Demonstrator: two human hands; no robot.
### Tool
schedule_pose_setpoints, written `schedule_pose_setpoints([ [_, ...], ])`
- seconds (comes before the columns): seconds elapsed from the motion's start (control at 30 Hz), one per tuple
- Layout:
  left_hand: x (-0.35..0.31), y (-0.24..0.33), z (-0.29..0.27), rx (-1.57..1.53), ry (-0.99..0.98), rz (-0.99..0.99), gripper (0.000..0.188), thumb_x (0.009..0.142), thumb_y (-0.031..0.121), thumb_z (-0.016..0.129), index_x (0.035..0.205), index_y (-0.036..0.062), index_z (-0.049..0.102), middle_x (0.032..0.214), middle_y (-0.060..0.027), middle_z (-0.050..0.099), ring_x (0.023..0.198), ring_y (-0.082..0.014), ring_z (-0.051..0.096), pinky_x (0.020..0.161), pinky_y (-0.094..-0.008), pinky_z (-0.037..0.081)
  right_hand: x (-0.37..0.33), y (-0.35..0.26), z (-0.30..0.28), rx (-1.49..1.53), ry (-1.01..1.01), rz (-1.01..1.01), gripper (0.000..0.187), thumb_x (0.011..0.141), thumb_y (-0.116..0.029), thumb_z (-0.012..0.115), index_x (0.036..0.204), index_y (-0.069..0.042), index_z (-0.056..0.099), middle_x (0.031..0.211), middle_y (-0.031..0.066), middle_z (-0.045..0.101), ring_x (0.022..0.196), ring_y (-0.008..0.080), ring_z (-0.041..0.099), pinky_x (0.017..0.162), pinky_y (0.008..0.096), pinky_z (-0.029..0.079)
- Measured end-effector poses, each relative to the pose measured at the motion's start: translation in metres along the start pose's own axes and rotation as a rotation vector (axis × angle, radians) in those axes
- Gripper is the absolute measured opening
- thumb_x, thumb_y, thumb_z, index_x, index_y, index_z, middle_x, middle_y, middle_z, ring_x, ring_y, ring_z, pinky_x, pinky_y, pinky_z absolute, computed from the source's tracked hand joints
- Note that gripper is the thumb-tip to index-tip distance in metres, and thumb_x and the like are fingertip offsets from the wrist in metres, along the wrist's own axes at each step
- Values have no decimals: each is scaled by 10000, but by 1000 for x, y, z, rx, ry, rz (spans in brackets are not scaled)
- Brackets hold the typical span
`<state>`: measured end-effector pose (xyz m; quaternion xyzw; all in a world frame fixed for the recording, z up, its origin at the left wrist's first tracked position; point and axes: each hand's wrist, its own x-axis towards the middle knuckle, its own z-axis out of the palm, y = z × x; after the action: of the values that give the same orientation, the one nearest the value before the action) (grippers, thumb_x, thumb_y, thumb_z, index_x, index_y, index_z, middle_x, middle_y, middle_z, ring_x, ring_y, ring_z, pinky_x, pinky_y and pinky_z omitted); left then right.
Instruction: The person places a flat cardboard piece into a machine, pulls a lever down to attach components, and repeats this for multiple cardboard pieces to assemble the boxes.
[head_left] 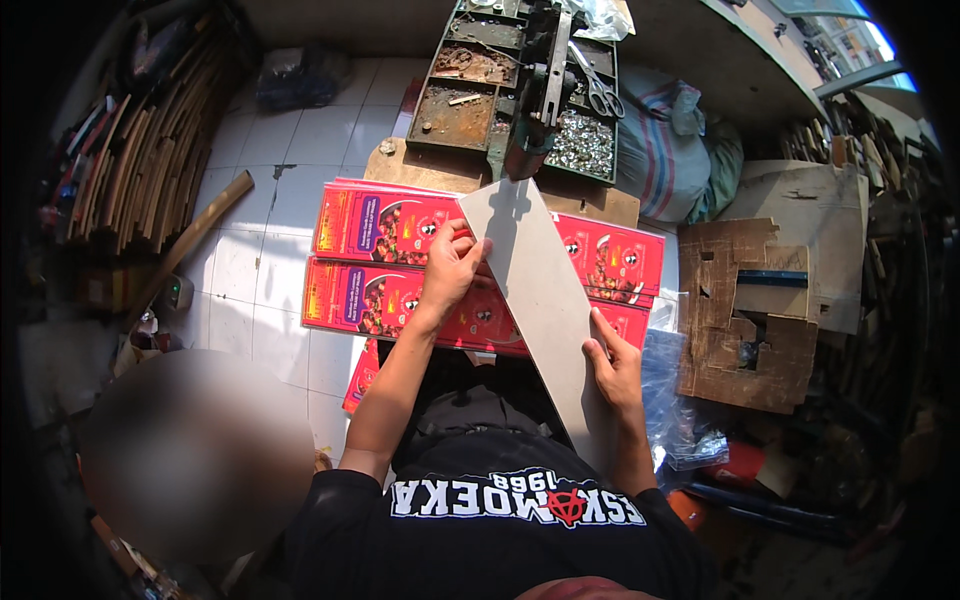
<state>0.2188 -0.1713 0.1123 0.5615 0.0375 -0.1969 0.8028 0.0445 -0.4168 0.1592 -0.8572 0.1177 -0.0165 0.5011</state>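
Note:
A long, pale grey board [545, 295] lies slantwise before me, its far end under the head of a dark metal hand press [528, 150]. My left hand [455, 260] pinches the board's left edge near that far end. Lower down, my right hand [614, 365] grips the opposite edge, thumb on top; its other fingers are partly hidden. Beneath the board are two rows of red printed panels, a nearer one [395, 298] and a farther one [395, 222], both showing pictures of food bowls. The board covers their middle parts.
Behind the press stands a compartment tray [408, 140] with small shiny metal rings [582, 143] and scissors [600, 92]. Worn brown cardboard [725, 345] and clear plastic bags [665, 390] lie to the right. Stacked boards [140, 165] lean at far left; a striped sack [655, 150] sits behind.

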Motion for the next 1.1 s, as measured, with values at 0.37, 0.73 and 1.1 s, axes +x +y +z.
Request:
schedule_pose_setpoints([
  [0.37,0,-9,0,9,-14,36,474,970,204,693,1305,-2,427,971,-136,728,684,-181,725,543,-303,606,-5,2,-1,74,-18,86,469,938,-31,650,1397,7,561,1244,211,694,1121,178,667,965,299,492],
  [0.73,2,-8,0,4,-1,27,438,979,177,674,1298,5,428,944,-128,728,623,-171,710,513,-290,593,-3,-1,-1,14,-8,56,471,935,-51,662,1395,-12,570,1246,218,689,1114,206,687,963,310,498],
  [1.1,0,-8,2,-2,28,67,467,981,79,632,1366,3,380,932,-131,725,714,-161,711,519,-292,591,-4,-2,2,7,5,34,476,937,-39,657,1403,-13,563,1228,217,698,1085,180,687,934,292,508],
])
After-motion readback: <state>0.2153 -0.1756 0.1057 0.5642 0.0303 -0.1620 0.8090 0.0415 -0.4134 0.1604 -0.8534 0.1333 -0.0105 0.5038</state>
